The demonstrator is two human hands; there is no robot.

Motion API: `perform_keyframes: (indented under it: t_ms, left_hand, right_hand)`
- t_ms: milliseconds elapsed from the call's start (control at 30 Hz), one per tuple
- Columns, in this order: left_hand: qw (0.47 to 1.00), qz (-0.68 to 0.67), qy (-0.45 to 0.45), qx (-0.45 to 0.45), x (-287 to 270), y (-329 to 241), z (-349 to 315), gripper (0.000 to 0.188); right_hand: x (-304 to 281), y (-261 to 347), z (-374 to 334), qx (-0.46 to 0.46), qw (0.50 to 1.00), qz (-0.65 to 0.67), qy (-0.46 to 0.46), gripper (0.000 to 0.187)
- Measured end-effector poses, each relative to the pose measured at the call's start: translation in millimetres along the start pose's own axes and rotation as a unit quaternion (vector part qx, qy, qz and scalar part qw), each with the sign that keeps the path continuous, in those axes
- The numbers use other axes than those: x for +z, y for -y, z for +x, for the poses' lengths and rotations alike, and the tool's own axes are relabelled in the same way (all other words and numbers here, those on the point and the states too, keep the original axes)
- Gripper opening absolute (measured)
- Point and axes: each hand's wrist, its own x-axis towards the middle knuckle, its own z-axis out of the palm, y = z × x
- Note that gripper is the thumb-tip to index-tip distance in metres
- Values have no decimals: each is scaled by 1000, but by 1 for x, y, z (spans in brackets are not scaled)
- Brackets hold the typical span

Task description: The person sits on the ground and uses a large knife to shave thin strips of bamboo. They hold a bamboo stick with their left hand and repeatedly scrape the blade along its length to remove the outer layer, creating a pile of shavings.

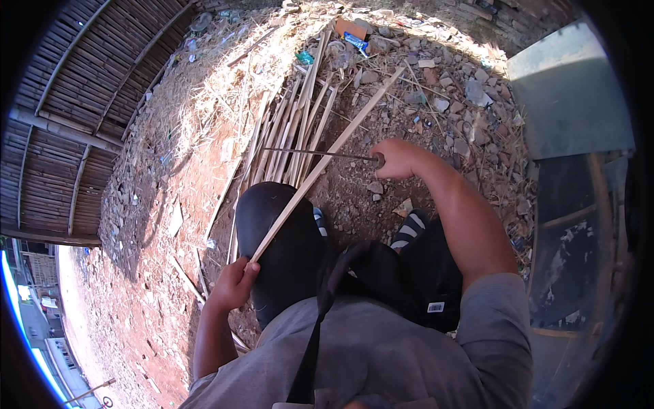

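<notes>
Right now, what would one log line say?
left hand: grips bamboo strip end | right hand: holds knife across strip | bamboo strip pile beyond

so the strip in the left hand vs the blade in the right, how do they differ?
The bamboo strip is pale, wide and long, running diagonally from the left hand to the rubble; the blade is dark, thin and shorter, lying about level from the right hand. Each is gripped at one end; they cross above the knee.

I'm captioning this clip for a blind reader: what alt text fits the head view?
Seen from above, a person's left hand grips the near end of a long bamboo strip lying across their knee, while the right hand holds a thin blade against it. More bamboo strips lie on stony red ground.
</notes>
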Motion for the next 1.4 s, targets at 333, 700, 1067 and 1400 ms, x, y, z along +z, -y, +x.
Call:
perform_keyframes:
  t_ms: [333, 700, 1067, 1400]
  left_hand:
    - [998, 34, -39, 27, 9, -1, -2, 48]
    - [996, 70, -54, 29, 11, -8, -5, 44]
    - [991, 85, -92, 36, 17, -14, -9, 38]
    - [982, 123, -134, 49, 27, -10, -7, 36]
  right_hand:
    - [-5, 43, -13, -1, 999, -39, 17, 29]
    - [8, 50, -10, -61, 996, -65, -10, 20]
    - [15, 68, -17, -92, 990, -95, -48, 16]
    - [14, 70, -11, -87, 990, -85, -73, 17]
